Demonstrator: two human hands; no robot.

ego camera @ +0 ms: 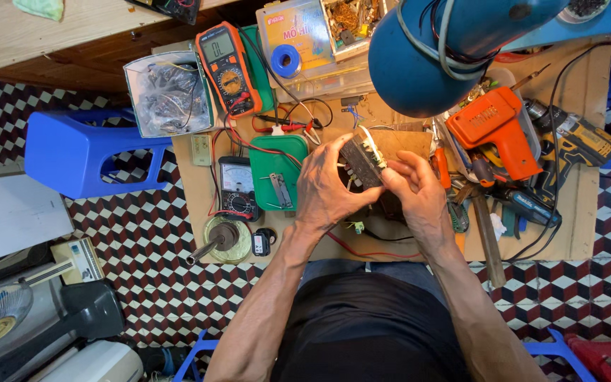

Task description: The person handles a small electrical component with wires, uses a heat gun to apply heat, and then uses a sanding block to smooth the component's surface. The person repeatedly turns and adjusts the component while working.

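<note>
Blue lamp shade, nearest the lens, hangs over a cluttered wooden surface. Below it, the left hand wraps its fingers around a small dark block with pale tabs, lifted above the surface at centre; the right hand pinches the block's near end from the other side. Flanking items: orange drill, green case, orange meter, red wire. Judged risk: the block could slip onto the crowded tools, since both grips fall on its edges.
</note>
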